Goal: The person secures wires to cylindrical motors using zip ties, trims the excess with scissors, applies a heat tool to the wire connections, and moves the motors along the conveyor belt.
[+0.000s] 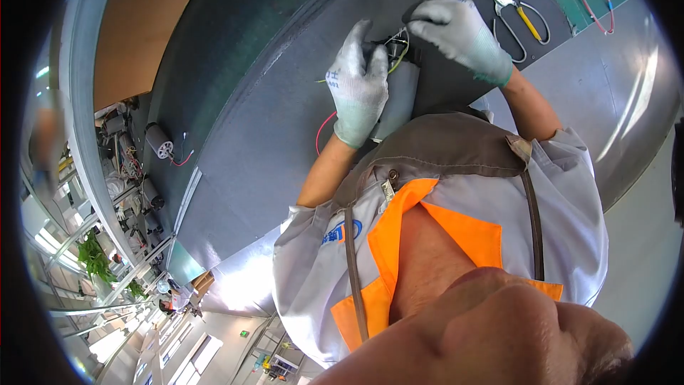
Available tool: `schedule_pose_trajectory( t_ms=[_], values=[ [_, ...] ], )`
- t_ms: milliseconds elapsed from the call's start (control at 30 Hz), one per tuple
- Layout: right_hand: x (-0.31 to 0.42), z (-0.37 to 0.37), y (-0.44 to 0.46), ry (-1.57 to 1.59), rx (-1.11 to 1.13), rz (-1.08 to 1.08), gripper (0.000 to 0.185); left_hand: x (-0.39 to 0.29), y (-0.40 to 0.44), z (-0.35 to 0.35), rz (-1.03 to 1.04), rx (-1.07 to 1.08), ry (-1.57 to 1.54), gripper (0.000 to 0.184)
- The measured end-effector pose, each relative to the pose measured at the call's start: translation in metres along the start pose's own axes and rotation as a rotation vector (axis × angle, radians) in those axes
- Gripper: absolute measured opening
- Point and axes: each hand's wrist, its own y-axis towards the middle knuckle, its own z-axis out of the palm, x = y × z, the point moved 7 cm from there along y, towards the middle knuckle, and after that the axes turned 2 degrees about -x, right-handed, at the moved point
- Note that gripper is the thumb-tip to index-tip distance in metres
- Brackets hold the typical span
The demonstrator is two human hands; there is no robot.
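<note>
A grey cylindrical motor [400, 96] lies in front of my body, with a black end part and thin wires at its top. My gloved left hand [358, 82] is against its left side and holds it near the black end, thumb and index finger apart; the other fingers are partly hidden. My gloved right hand [463, 37] is just right of the motor's top, fingers pinched on a thin white wire or thread [406, 31]. A yellow-green wire [400, 59] crosses the motor's end. From under my left forearm a red wire [320, 132] curves out.
Scissors [504, 1] with a yellow-wrapped handle lie right of my right hand, near red wires [586, 6]. Another motor [159, 141] with wires stands on the green surface at left. Beyond it are several motors on a rack and a cardboard sheet [139, 28]. A co-worker [174, 299] is far off.
</note>
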Motion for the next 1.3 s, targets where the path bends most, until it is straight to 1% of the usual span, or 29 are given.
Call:
schedule_pose_trajectory(
  t_ms=[33,100,133,200,300,333,367,400,433,467,500,533,600,633,667,700,733,800,867,933,1000,1067,1100,1133,1167,1200,1233,1267,1300],
  values=[
    [-0.028,0.005,-0.001,0.127,0.009,0.204,0.019,0.001,-0.003,-0.001,-0.042,-0.029,-0.003,0.030],
    [-0.047,0.004,0.008,0.069,-0.013,0.249,0.019,0.001,-0.006,0.001,-0.083,-0.057,-0.004,0.033],
    [-0.058,0.003,0.013,0.012,-0.034,0.294,0.019,-0.001,-0.006,0.002,-0.093,-0.087,-0.002,0.029],
    [-0.070,0.011,0.025,-0.069,-0.047,0.273,0.019,0.000,-0.009,0.002,-0.105,-0.111,-0.005,0.025],
    [-0.083,0.029,0.039,-0.005,-0.053,0.244,0.019,-0.003,-0.008,0.004,-0.007,-0.121,0.062,0.018],
    [-0.090,0.036,0.038,-0.012,-0.062,0.246,0.019,-0.012,-0.006,0.004,0.079,-0.116,0.138,0.015],
    [-0.089,0.035,0.040,-0.097,-0.116,0.123,0.019,-0.021,-0.004,0.007,0.169,-0.115,0.207,0.012],
    [-0.082,0.029,0.041,-0.189,-0.173,0.001,0.019,-0.022,-0.003,0.007,0.184,-0.116,0.189,0.012],
    [-0.085,0.028,0.038,0.043,-0.111,0.278,0.015,-0.020,-0.003,0.011,0.198,-0.071,0.257,0.011],
    [-0.096,0.032,0.034,0.281,-0.178,0.346,0.015,-0.021,-0.001,0.015,0.216,-0.030,0.320,0.011],
    [-0.099,0.034,0.030,0.719,-0.215,0.393,0.015,-0.023,0.001,0.016,0.221,0.011,0.306,0.011],
    [-0.097,0.037,0.024,1.161,-0.241,0.417,0.015,-0.021,0.004,0.018,0.300,0.021,0.239,0.010],
    [-0.077,0.050,0.014,1.526,-0.007,0.441,0.018,-0.016,0.006,0.024,0.336,0.143,0.274,0.010],
    [-0.063,0.047,0.006,1.451,0.058,0.484,0.014,-0.016,0.010,0.020,0.352,0.136,0.261,0.010],
    [-0.041,0.045,0.002,1.300,-0.026,0.549,0.018,-0.017,0.009,0.027,0.440,0.282,0.435,0.010],
    [-0.034,0.036,-0.008,1.167,0.029,0.538,0.018,-0.015,0.009,0.032,0.528,0.424,0.614,0.011],
    [-0.032,0.026,-0.018,1.034,0.078,0.524,0.019,-0.014,0.010,0.031,0.615,0.506,0.640,0.011],
    [-0.032,0.021,-0.031,1.035,0.027,0.571,0.019,-0.015,0.012,0.033,0.769,0.689,0.646,0.014],
    [-0.043,0.020,-0.029,1.055,-0.019,0.610,0.016,-0.019,0.009,0.036,0.807,0.693,0.610,0.018],
    [-0.043,0.019,0.005,1.119,-0.019,0.507,0.015,-0.016,0.004,0.040,0.827,0.688,0.528,0.026],
    [-0.008,0.044,0.036,1.093,0.109,0.477,0.016,-0.022,-0.010,0.055,0.829,0.750,0.564,0.030],
    [-0.022,0.053,0.050,1.108,0.050,0.450,0.017,-0.022,-0.005,0.052,0.831,0.737,0.525,0.031],
    [-0.032,0.056,0.052,1.133,0.008,0.446,0.018,-0.018,-0.001,0.048,0.767,0.672,0.616,0.030],
    [-0.032,0.043,0.047,0.979,-0.016,0.398,0.017,-0.012,-0.005,0.039,0.687,0.629,0.708,0.030],
    [-0.026,0.023,0.036,0.847,0.016,0.410,0.025,-0.009,-0.004,0.037,0.641,0.633,0.746,0.027],
    [-0.046,0.000,0.035,0.506,-0.159,0.055,0.033,-0.013,0.000,0.033,0.580,0.606,0.765,0.029],
    [-0.043,-0.030,0.015,0.169,-0.155,0.244,0.036,-0.016,0.002,0.025,0.567,0.555,0.731,0.029],
    [-0.054,-0.055,-0.003,-0.246,-0.353,0.085,0.033,-0.018,0.007,0.017,0.559,0.495,0.694,0.030],
    [-0.063,-0.076,-0.025,-0.555,-0.425,0.072,0.034,-0.020,0.012,0.011,0.538,0.461,0.602,0.030]
  ],
)
